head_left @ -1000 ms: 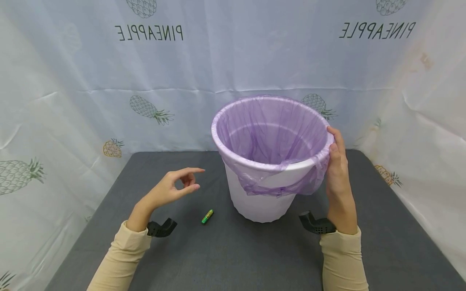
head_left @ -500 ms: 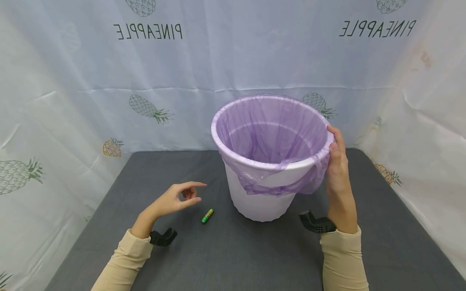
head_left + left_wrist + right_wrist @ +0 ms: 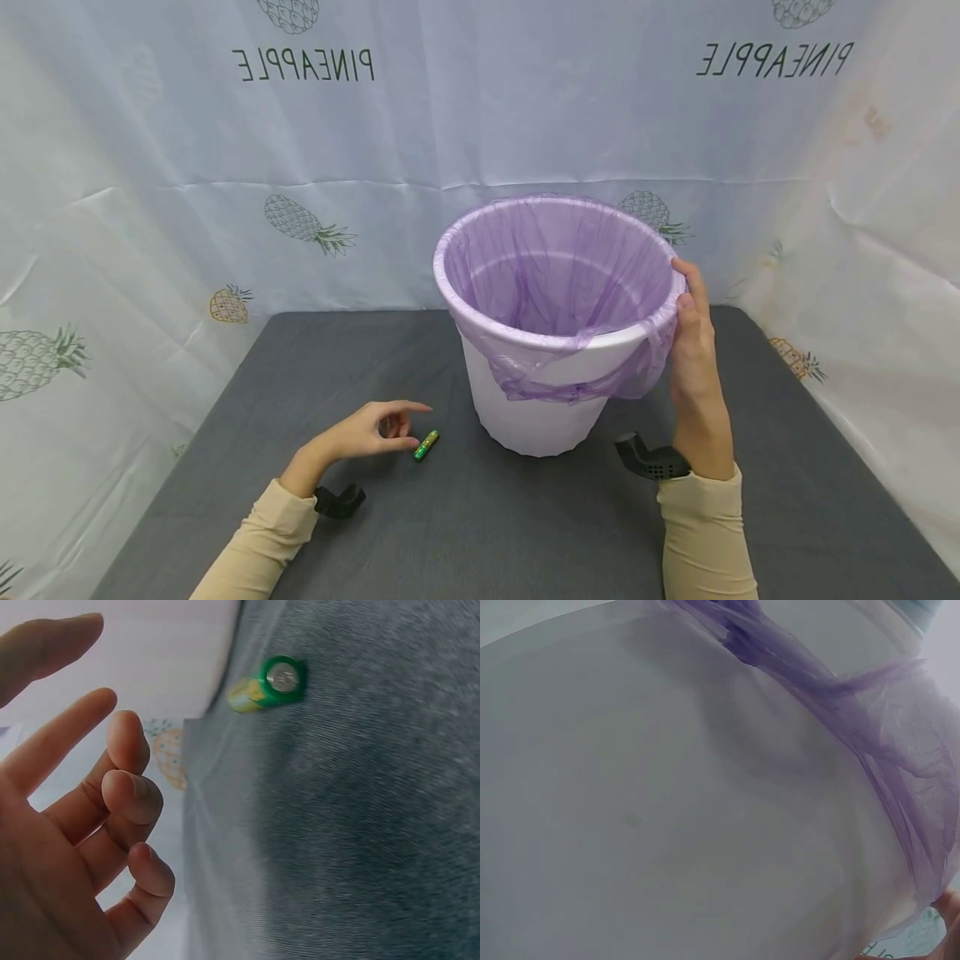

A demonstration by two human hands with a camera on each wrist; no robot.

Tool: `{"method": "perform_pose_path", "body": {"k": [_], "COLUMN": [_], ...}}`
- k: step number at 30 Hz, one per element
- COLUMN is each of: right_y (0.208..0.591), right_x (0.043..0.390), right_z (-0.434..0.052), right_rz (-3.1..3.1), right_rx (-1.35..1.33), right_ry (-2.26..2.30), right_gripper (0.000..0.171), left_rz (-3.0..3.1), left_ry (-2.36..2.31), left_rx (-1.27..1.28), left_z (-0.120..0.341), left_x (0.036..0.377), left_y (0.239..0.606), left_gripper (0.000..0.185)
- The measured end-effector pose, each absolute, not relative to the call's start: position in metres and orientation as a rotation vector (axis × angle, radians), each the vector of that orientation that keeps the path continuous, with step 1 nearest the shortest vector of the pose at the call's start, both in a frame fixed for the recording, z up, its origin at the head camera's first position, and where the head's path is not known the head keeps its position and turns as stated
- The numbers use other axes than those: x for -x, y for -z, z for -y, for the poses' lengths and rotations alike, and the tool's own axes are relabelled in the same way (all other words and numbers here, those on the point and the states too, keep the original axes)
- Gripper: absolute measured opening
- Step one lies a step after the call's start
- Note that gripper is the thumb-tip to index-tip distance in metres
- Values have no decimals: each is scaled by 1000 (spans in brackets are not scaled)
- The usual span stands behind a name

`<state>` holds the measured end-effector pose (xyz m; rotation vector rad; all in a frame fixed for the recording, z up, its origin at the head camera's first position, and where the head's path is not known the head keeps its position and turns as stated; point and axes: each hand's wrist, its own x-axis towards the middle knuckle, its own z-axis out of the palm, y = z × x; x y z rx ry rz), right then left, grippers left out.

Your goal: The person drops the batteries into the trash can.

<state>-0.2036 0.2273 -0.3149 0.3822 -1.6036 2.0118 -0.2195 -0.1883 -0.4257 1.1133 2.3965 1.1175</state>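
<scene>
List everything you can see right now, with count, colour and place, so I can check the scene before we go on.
battery: one, green and yellow, lying on the table just left of the bin, beside the left hand's fingertips
bin: one, white, upright on the table, centre
bin liner: one, purple, lining the bin and folded over its rim
table: one, dark grey
backdrop sheets: white with pineapple print and mirrored lettering, behind and at both sides
wrist mounts: two, black, one at each wrist
sleeves: two, beige
left hand: one, low over the table, fingers loosely spread, holding nothing
right hand: one, holding the bin's rim on its right side
</scene>
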Motion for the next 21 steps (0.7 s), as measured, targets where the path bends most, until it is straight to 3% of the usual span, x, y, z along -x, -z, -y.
{"method": "perform_pose_path", "body": {"k": [21], "right_y": [315], "right_x": [203], "right_z": [-228], "right_rz": [1618], "right_rx": [-401], "right_ry": [-2007], "right_gripper": [48], "left_rz": [-2294], "left_ry": [-969], "left_rx": [-1021], "left_z": [185], "left_x": [233], "left_y": [444], "left_gripper": [55]}}
